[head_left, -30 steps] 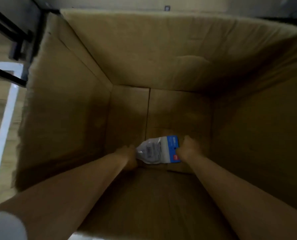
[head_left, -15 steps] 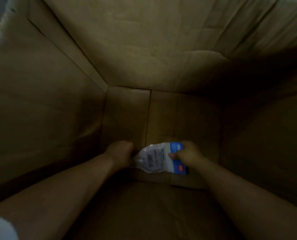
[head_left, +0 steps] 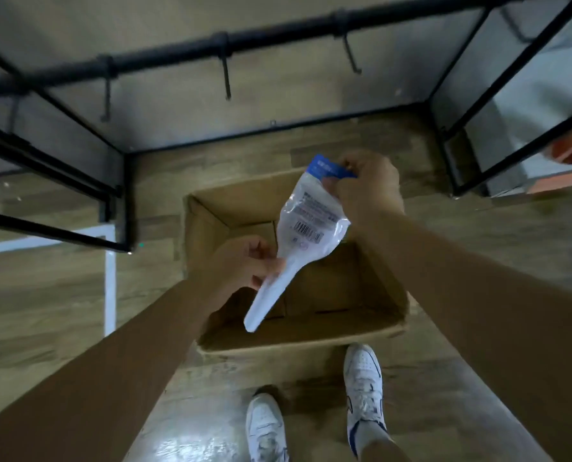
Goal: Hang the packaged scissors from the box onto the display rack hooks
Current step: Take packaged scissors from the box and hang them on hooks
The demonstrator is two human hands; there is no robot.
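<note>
The packet of scissors [head_left: 306, 228] is held tilted in the air above the open cardboard box [head_left: 298, 338] on the wooden floor [head_left: 44, 311]. The right hand [head_left: 366, 186] pinches its blue top edge, while the left hand [head_left: 244, 263] grips the narrow lower part. Beyond the box, the black rack [head_left: 211, 45] shows three bare hooks [head_left: 226, 80].

Head view looks steeply down, close over the box [head_left: 298, 341].
</note>
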